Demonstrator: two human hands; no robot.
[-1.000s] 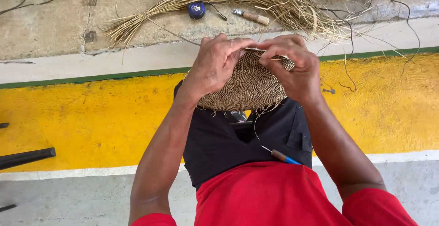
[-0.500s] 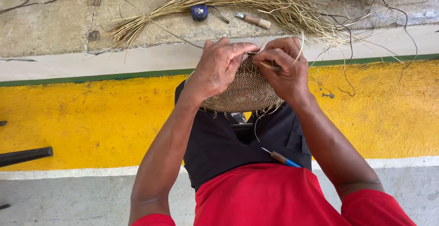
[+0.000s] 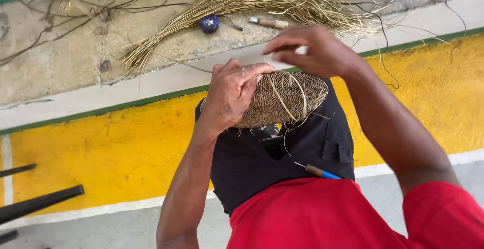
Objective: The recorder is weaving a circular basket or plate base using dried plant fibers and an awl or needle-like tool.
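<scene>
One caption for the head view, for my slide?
Left hand grips a woven disc; right hand pulls a strand above it.

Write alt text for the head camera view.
Left hand grips a round woven fibre piece on the person's lap; right hand lifts a strand above it. Loose fibre bundle lies on the concrete beyond.

Rough matt woven straw disc [image 3: 287,100], dry fibre bundle [image 3: 252,2], glossy yellow-painted floor [image 3: 101,148].
</scene>
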